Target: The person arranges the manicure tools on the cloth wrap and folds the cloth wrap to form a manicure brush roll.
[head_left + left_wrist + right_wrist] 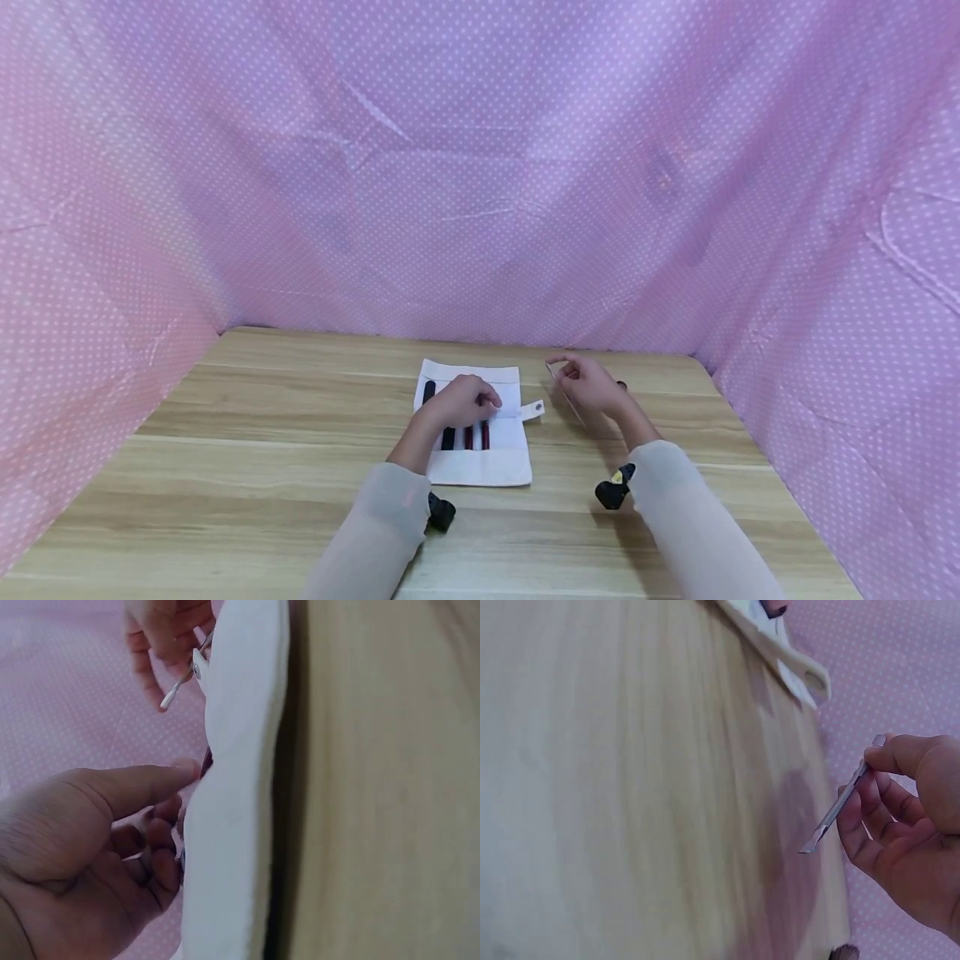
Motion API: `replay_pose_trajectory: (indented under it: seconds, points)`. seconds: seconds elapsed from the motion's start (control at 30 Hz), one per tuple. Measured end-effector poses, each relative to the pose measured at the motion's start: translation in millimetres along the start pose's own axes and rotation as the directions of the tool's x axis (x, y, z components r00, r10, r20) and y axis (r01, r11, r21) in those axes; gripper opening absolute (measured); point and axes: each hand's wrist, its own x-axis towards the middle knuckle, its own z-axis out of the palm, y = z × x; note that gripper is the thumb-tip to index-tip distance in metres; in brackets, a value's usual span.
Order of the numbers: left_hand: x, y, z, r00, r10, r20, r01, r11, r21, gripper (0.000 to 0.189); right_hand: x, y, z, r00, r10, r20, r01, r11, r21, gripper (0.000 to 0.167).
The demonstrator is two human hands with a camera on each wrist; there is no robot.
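A white tool pouch lies unfolded on the table, with dark and red-handled tools tucked in its slots. My left hand is over the pouch. Its thumb tip meets a dark red piece at the pouch's edge in the left wrist view, the other fingers bent beneath; whether they pinch anything I cannot tell. To the right of the pouch, my right hand holds a slim metal cuticle pusher between thumb and fingers. The tool slants above the tabletop, its flattened lower end pointing away from the palm.
From the pouch's right side sticks out a strap with a snap. A small dark brown item lies on the wooden table beyond my right hand. Pink dotted cloth hangs behind the table and along both sides.
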Motion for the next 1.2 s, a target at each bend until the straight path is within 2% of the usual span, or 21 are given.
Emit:
replay_pose_trajectory:
  seconds: [0.23,0.47,0.67,1.0,1.2]
  points:
    - [1.3,-4.2,4.3,1.0,-0.003,0.001,0.003,1.0,0.031,0.007,9.3,-20.5,3.9,0.998,-0.061,-0.014,0.061,0.996,0.057,0.039]
    - [1.2,-6.2,5.1,1.0,-0.012,-0.013,0.012,0.999,0.033,0.005,20.1,-42.3,13.3,0.992,-0.094,-0.079,0.108,0.973,0.205,0.041]
    - [3.0,-7.1,6.7,0.999,-0.006,-0.032,0.007,1.0,0.021,0.007,31.3,-56.5,27.0,0.985,-0.052,-0.164,0.107,0.932,0.345,0.043]
    - [3.2,-6.7,6.0,1.0,0.005,-0.029,-0.005,1.0,-0.005,0.014,45.7,-63.5,53.3,0.955,0.06,-0.292,0.083,0.886,0.455,0.049]
    - [3.7,-6.9,5.3,1.0,0.014,-0.004,-0.014,1.0,0.014,0.015,53.6,-59.2,69.7,0.937,0.137,-0.32,0.043,0.867,0.497,0.049]
